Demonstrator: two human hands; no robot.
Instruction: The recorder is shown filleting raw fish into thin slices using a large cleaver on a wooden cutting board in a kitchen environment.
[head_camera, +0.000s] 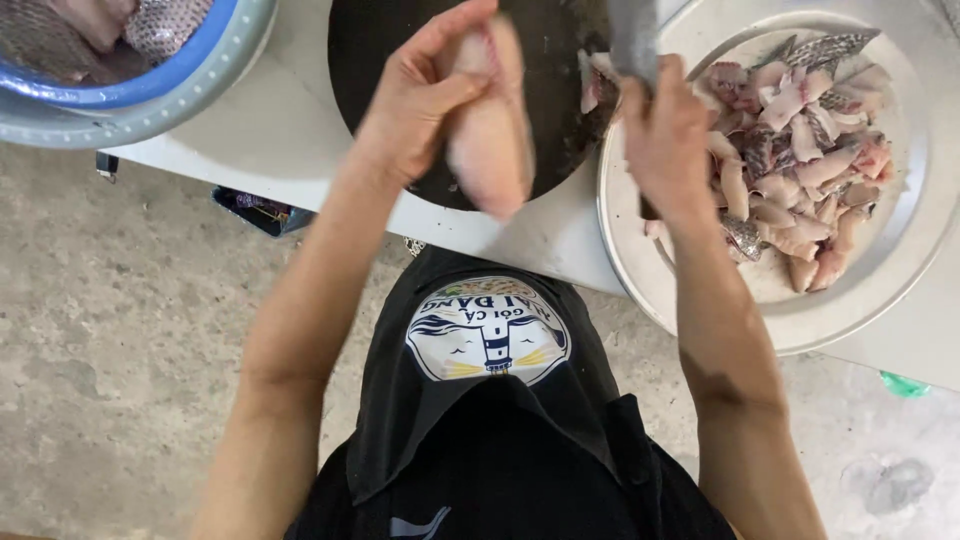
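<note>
Left hand (425, 95): we are gripping a fillet (490, 135), fingers wrapped around its top
Right hand (665, 135): we are clasping a cleaver (632, 35)
Fillet: probably soft, slippery; we are favouring the thick end

Rough grey concrete floor (130, 330) fills the lower part of the head view, mottled with paler patches and fine cracks, darker damp-looking stain (895, 485) at lower right. White flat-topped work table (290, 130) runs across the top, its edge slanting down to the right. Small dark bracket or clip (107, 165) sticks out under the table edge at left. Dark open box with blurred, colourful contents (262, 211) sits just below the table edge, contents unclear. Small green scrap (905, 384) lies on the floor near the table's right end. Light is even, soft daylight, no hard shadows. No walls or windows in view.
</note>
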